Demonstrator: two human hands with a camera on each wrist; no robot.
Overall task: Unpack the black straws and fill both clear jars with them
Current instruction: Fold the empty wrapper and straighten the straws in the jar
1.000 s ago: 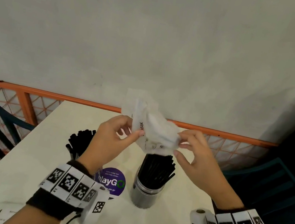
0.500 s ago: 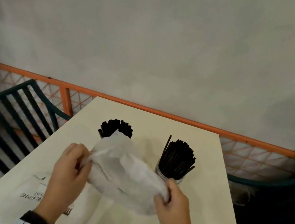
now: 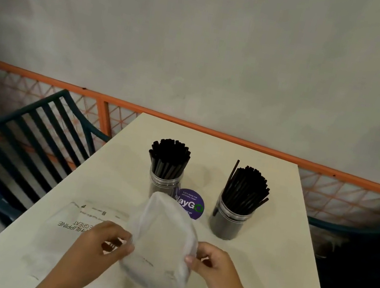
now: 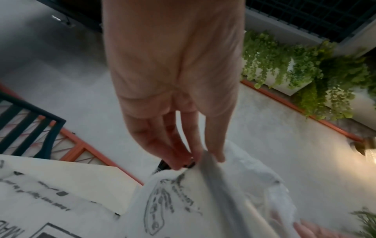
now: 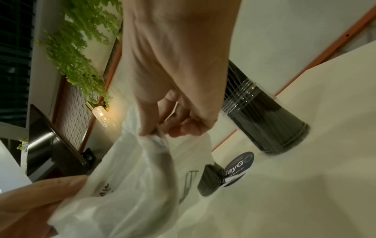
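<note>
Two clear jars stand on the cream table (image 3: 275,273), the left jar (image 3: 164,183) and the right jar (image 3: 230,220), each packed with upright black straws (image 3: 245,186). Near the table's front edge both hands hold a crumpled white plastic bag (image 3: 160,247) between them. My left hand (image 3: 98,252) pinches its left edge, seen close up in the left wrist view (image 4: 189,161). My right hand (image 3: 215,267) pinches its right edge, with thumb and fingers curled on the plastic (image 5: 160,133). The bag looks limp; no straws show in it.
A flat printed plastic wrapper (image 3: 79,220) lies on the table left of the bag. A purple round sticker (image 3: 190,203) sits between the jars. A dark slatted chair (image 3: 19,139) stands left of the table, another chair (image 3: 355,249) at the right, an orange railing (image 3: 211,132) behind.
Both hands brought the white bag down from above the jars toward the table's front edge. The head view shifted, so both jars now show fully.
</note>
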